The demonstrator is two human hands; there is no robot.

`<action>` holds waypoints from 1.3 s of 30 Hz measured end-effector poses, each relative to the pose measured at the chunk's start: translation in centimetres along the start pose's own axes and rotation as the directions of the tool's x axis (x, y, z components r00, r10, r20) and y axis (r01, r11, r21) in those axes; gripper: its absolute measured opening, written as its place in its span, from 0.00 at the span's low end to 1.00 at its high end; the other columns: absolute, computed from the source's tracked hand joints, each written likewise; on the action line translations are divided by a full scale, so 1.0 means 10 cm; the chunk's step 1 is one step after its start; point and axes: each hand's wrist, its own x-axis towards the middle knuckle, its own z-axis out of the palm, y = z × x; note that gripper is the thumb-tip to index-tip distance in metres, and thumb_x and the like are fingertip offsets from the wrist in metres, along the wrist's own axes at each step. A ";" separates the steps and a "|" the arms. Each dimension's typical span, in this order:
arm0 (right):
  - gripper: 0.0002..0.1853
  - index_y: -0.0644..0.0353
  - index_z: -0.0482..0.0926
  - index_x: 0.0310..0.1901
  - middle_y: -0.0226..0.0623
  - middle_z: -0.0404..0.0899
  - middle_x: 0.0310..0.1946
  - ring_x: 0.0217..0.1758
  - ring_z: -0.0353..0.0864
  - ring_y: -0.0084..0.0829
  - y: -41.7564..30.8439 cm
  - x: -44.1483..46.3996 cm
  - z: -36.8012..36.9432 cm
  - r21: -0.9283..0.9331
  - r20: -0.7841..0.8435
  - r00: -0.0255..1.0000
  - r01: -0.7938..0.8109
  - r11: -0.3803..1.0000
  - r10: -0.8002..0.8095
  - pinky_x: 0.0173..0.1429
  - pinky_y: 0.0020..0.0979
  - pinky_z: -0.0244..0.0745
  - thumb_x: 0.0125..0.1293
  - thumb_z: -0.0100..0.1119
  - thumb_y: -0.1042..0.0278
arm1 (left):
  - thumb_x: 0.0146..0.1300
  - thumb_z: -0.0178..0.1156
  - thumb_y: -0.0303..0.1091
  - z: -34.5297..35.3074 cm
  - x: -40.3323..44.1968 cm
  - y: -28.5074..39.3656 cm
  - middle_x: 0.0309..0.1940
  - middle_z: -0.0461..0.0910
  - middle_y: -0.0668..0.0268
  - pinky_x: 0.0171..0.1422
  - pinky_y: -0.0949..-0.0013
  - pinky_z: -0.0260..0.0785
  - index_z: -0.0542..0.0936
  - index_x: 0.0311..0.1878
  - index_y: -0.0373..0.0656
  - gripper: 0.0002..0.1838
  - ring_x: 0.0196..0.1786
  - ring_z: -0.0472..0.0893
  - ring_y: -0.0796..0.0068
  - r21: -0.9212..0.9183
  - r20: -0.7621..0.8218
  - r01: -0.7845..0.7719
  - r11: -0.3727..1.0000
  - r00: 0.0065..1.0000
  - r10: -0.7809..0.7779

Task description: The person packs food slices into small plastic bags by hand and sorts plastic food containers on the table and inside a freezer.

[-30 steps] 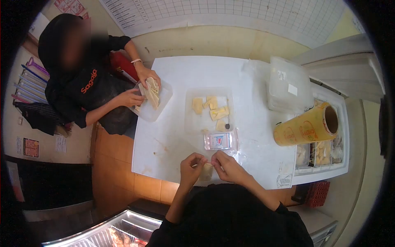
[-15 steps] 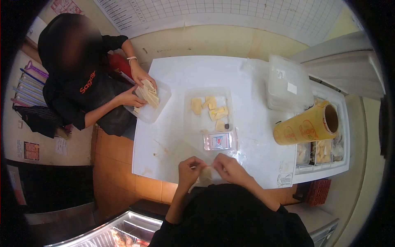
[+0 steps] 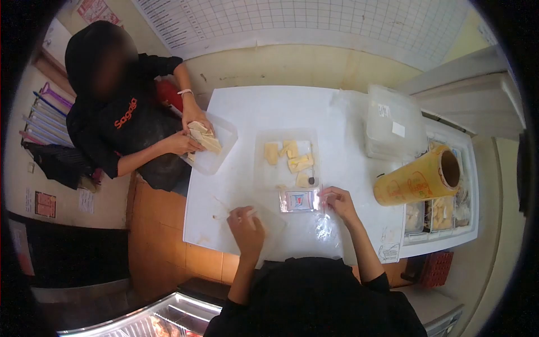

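My left hand [image 3: 246,231], fingers curled together, holds a clear plastic bag [image 3: 272,227] over the front of the white table [image 3: 224,106]. The bag's outline is faint. My right hand [image 3: 340,205] has its fingertips pinched at the right edge of a flat plastic packet [image 3: 300,200] with a blue and red label. Just behind the packet, a clear tub [image 3: 260,160] holds several pale yellow pieces [image 3: 301,163] and a small dark round thing.
At the left, a co-worker [image 3: 135,129] handles pale folded sheets [image 3: 205,138] over another clear tub [image 3: 224,147]. To the right stand a large yellow film roll [image 3: 412,180], stacked clear containers [image 3: 390,135] and an open white chest with packed food.
My hands have moved apart: the left one went left with the clear bag, the right one went up and right to the packet. The co-worker's hands have shifted slightly with the sheets.
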 end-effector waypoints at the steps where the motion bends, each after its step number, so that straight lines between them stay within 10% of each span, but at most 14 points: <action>1: 0.08 0.63 0.82 0.35 0.31 0.80 0.21 0.23 0.74 0.18 -0.09 -0.03 0.02 -0.054 0.015 1.000 0.012 0.998 -0.011 0.29 0.24 0.69 0.54 0.54 0.79 | 0.58 0.56 0.26 0.02 -0.02 0.06 0.48 0.74 0.56 0.59 0.55 0.62 0.77 0.43 0.40 0.10 0.55 0.71 0.53 -0.060 0.098 -0.099 0.993 0.990 0.105; 4: 0.03 0.63 0.83 0.29 0.32 0.81 0.18 0.21 0.76 0.18 -0.06 0.05 0.02 -0.107 -0.025 0.999 -0.038 0.994 0.036 0.27 0.24 0.70 0.51 0.62 0.76 | 0.60 0.57 0.33 0.20 -0.07 0.27 0.54 0.73 0.56 0.67 0.49 0.55 0.76 0.54 0.44 0.18 0.62 0.68 0.54 -0.116 0.336 -0.342 0.933 0.870 0.361; 13: 0.08 0.58 0.85 0.27 0.36 0.84 0.22 0.25 0.84 0.34 -0.26 -0.01 0.37 -0.693 -0.314 0.945 -0.161 0.703 -0.093 0.33 0.32 0.77 0.50 0.68 0.63 | 0.63 0.55 0.41 0.49 -0.32 0.30 0.62 0.69 0.53 0.71 0.37 0.43 0.71 0.63 0.48 0.25 0.68 0.64 0.56 0.073 0.523 -0.491 0.868 0.760 0.386; 25: 0.07 0.63 0.85 0.32 0.36 0.84 0.24 0.27 0.82 0.22 -0.08 -0.11 0.14 -0.470 -0.260 0.947 0.045 0.881 -0.187 0.35 0.25 0.77 0.52 0.69 0.70 | 0.63 0.55 0.41 0.48 -0.28 0.33 0.60 0.67 0.54 0.68 0.38 0.44 0.70 0.63 0.47 0.25 0.67 0.64 0.57 0.043 0.523 -0.469 0.882 0.763 0.380; 34: 0.09 0.59 0.84 0.29 0.39 0.83 0.22 0.25 0.83 0.32 -0.06 -0.03 0.39 -0.647 -0.331 0.930 -0.100 0.756 -0.161 0.34 0.31 0.77 0.51 0.70 0.63 | 0.61 0.58 0.37 0.45 -0.22 0.33 0.54 0.70 0.57 0.63 0.43 0.50 0.73 0.60 0.47 0.23 0.63 0.68 0.62 -0.064 0.508 -0.422 0.904 0.766 0.394; 39: 0.07 0.60 0.78 0.33 0.40 0.79 0.24 0.26 0.81 0.37 0.07 -0.06 0.34 -0.555 -0.358 0.869 0.095 0.827 -0.341 0.33 0.34 0.74 0.57 0.62 0.66 | 0.60 0.59 0.37 0.43 -0.19 0.34 0.54 0.70 0.59 0.62 0.43 0.51 0.74 0.58 0.46 0.22 0.62 0.68 0.62 -0.051 0.498 -0.417 0.907 0.777 0.385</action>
